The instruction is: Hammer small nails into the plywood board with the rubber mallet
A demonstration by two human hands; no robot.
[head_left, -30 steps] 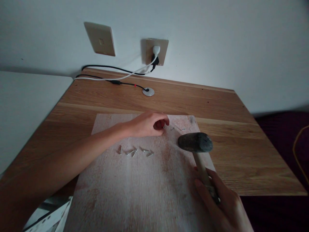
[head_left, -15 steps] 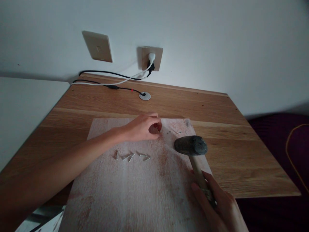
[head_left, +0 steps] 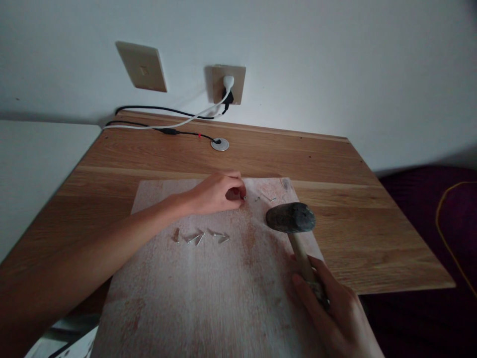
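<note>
- Left hand (head_left: 214, 194): thumb and forefinger drawn narrow, pinching a nail (head_left: 245, 198) over the board (head_left: 201, 298).
- Right hand (head_left: 337, 303): fingers wrapped around the handle of a hammer (head_left: 290, 218); its dark head lies beyond these fingers, to the right of the left fingers.
- Loose nails (head_left: 200, 239): on the board, nearer the viewer than the left fingers.
- Worktop (head_left: 268, 151): beneath the board, extending beyond both hands' fingers.
</note>
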